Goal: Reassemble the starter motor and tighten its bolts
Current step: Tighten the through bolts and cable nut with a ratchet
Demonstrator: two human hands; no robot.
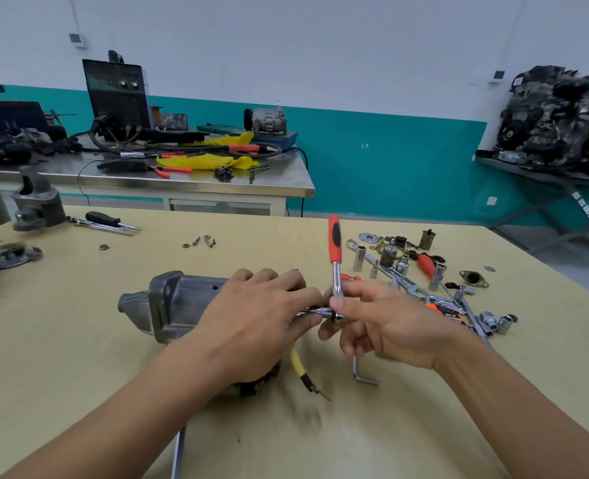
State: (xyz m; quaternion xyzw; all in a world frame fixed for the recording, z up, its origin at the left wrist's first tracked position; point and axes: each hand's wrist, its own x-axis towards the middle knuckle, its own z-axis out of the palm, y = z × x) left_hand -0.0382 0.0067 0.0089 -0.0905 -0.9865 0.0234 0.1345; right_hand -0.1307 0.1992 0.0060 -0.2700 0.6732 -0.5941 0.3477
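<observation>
One tan table (79, 340) fills the lower frame. Starter motor (175, 302) lies centre-left on it, with left hand (251, 326) curled over its right end. Right hand (389, 326) pinches the ratchet (334, 250) by its head, red handle upright at centre. Hex key (362, 371) lies just below.

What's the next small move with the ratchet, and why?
Probably slide the right hand up the ratchet to its red handle and swing it. That hand only pinches the head, the socket end points into the starter motor, the left hand holds the motor, and the handle stands free.
</observation>
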